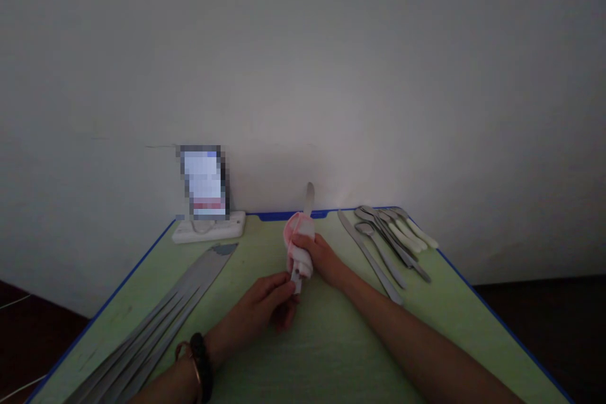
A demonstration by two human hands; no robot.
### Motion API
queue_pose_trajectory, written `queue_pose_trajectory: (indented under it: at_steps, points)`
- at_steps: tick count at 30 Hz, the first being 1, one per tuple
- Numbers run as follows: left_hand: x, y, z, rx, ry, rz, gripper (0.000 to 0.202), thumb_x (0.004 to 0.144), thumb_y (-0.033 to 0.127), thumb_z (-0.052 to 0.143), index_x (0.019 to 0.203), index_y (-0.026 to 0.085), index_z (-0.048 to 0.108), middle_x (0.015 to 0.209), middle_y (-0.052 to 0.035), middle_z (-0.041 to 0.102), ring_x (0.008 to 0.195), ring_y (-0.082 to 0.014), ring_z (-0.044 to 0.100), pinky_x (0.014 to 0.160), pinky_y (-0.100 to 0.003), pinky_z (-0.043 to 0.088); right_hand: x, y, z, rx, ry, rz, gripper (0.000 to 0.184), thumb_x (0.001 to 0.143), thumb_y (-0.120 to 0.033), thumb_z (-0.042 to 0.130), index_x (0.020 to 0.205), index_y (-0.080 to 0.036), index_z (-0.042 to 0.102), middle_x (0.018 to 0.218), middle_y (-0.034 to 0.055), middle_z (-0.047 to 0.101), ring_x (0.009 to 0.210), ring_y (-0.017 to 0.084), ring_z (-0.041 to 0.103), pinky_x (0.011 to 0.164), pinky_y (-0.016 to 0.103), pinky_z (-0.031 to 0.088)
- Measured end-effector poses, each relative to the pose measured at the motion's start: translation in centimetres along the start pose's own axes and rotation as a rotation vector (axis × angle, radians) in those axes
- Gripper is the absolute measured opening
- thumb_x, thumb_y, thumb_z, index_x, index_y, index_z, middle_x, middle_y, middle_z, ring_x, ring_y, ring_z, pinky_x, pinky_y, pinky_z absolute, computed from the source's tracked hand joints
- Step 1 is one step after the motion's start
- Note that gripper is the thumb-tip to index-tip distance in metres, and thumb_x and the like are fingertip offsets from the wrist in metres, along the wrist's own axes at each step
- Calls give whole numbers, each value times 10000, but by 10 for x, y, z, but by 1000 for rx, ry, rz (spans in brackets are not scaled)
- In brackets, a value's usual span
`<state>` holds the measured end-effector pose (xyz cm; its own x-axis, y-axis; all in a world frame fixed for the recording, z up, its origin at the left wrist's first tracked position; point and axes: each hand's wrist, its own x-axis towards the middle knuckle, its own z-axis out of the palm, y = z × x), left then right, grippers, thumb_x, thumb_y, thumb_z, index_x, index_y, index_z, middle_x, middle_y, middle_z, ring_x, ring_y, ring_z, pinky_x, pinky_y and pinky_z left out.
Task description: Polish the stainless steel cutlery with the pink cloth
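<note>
Over the middle of the table, a table knife (309, 197) points its rounded blade up and away from me. A pink and white cloth (303, 255) is wrapped around its middle. My right hand (319, 255) is closed around the cloth, thumb on the near side. Below it, my left hand (277, 293) pinches the handle's lower end between thumb and fingers. To the right of my hands lie another table knife (364, 249) and a spoon (379, 249), both apart from them.
Several spoons and forks, some with cream handles (416, 231), lie at the far right of the green table (255, 366). Long grey pleated material (161, 312) stretches along the left. A lit phone (206, 183) stands on a white base (213, 230) by the wall.
</note>
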<state>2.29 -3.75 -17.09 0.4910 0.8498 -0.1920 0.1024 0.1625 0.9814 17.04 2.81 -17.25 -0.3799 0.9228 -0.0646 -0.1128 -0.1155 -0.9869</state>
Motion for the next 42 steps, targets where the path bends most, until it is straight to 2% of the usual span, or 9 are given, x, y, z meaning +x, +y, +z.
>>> queue_pose_trajectory:
  at_steps: [5,11,19,24,27,30,32,34,42]
  points:
    - [0,-1,-3,-82,-26,21,428,790,580,508,705,160,506,490,30,507,437,-96,432,464,-227,304,1,3,-2,-4,4,-34,406,719,-525,546,558,-152,541,492,18,560,439,104,473,427,220,344]
    - [-4,5,-1,37,-9,19,468,808,601,447,621,173,477,441,45,437,432,-93,373,467,-234,278,2,5,-1,-106,55,-73,383,720,-510,556,567,-162,510,497,-5,514,431,85,426,413,213,310]
    - [-3,6,3,169,13,20,438,818,584,438,650,181,461,497,61,430,456,-84,366,468,-225,275,1,4,4,-135,84,-81,312,743,-417,524,560,-164,517,493,-3,507,439,83,421,414,205,318]
    - [0,4,1,52,65,-2,435,772,610,490,752,176,485,475,74,444,417,-78,353,429,-212,243,4,5,3,-138,142,-102,282,725,-393,554,567,-166,503,505,-16,500,454,77,408,432,206,305]
    - [3,2,-3,-66,82,-22,444,749,615,515,744,172,489,438,72,442,392,-80,366,412,-210,235,5,2,1,-37,130,-105,293,703,-425,589,598,-160,521,534,-10,528,478,84,430,457,213,330]
    - [6,0,-6,-160,82,-3,437,743,609,524,679,181,465,399,67,434,371,-80,370,408,-210,254,6,-2,-1,157,8,-77,332,700,-477,583,636,-154,543,550,10,559,487,102,470,461,225,360]
    - [7,-2,-8,-208,41,-1,438,742,613,518,651,191,441,376,72,413,349,-80,353,398,-212,265,5,-3,-2,230,-36,-55,338,689,-485,595,635,-157,541,547,12,556,482,105,477,455,225,367]
    - [6,-4,-8,-219,-7,-13,442,747,617,505,633,199,421,366,79,388,336,-78,329,389,-215,265,5,-3,-2,244,-7,-48,309,664,-455,631,634,-164,532,548,1,549,480,100,476,455,220,370]
    - [-5,6,-2,153,-40,25,400,827,546,454,671,178,452,488,73,394,441,-73,325,447,-209,258,7,5,-2,65,101,-39,285,659,-425,605,600,-161,516,504,-11,525,444,90,449,437,218,349]
